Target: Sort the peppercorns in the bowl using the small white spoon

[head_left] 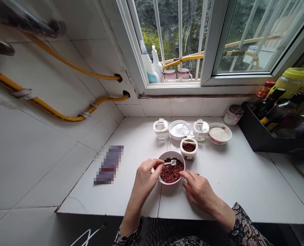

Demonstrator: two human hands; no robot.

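A small white spoon [173,162] is pinched in my left hand [148,176], its scoop end over a bowl [171,183]. Dark red dried peppercorn-like grains [169,172] lie in this white, pink-edged bowl. My right hand [199,189] holds the bowl's right rim with its fingertips; a ring shows on one finger. Just behind the bowl stands a small clear jar [189,155] with a white rim, with the same dark red grains inside. How the right thumb meets the bowl is hidden.
Behind stand two clear jars [161,130] [201,131], a bowl of white grains [177,137] and a flowered bowl [220,141] of pale powder. A black box of bottles [259,140] sits right, near a lidded jar [233,115]. A blurred-out packet [109,165] lies left.
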